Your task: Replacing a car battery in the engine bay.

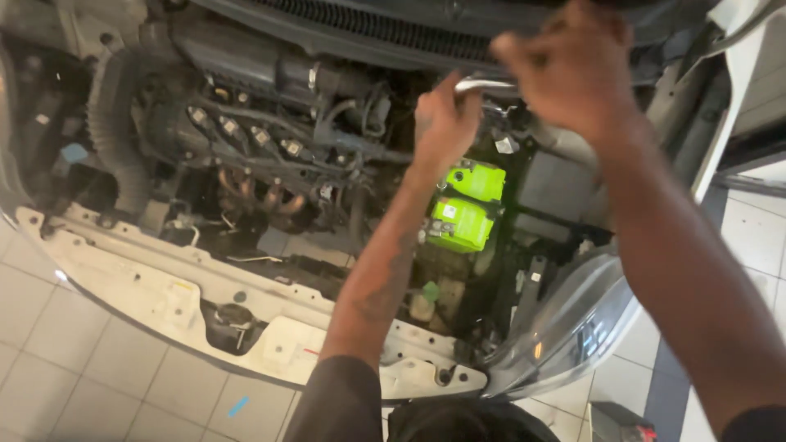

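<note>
I look down into an open car engine bay. My left hand (446, 123) reaches in over the bright green battery (465, 209) and grips a shiny metal tool (483, 84), a wrench or ratchet handle. My right hand (573, 69) is raised above the back of the bay, blurred, with its fingers curled on the other end of the same tool. What the tool sits on is hidden behind my hands.
The engine (270, 139) with its exhaust pipes fills the left of the bay. A white front crossmember (180, 295) runs along the near edge. A headlight (565, 327) sits at the right. Grey floor tiles (90, 385) lie below, and a black ribbed hose (115, 123) is at far left.
</note>
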